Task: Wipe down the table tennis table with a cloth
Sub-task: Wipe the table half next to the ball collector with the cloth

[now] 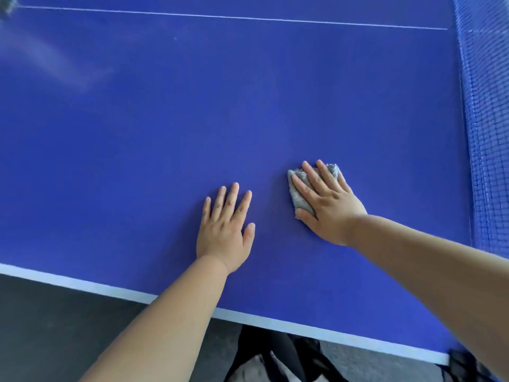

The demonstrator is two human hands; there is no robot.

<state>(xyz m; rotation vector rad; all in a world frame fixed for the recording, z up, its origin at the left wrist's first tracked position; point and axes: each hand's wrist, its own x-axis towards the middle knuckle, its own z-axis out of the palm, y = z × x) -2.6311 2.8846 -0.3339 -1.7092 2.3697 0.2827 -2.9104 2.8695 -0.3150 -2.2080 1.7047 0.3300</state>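
The blue table tennis table (137, 150) fills most of the view. My right hand (327, 205) lies flat, fingers spread, pressing a folded grey cloth (298, 194) onto the table a little right of centre; the cloth shows past my fingertips and beside my thumb. My left hand (224, 230) rests palm down on the bare blue surface to the left of the cloth, fingers apart, holding nothing. Both forearms reach in from the near edge.
The blue net (484, 133) runs along the right side. A white edge line (96, 285) marks the near side of the table, and a thin white centre line (248, 19) crosses the far part. Dark floor (55, 326) and my legs show below the near edge.
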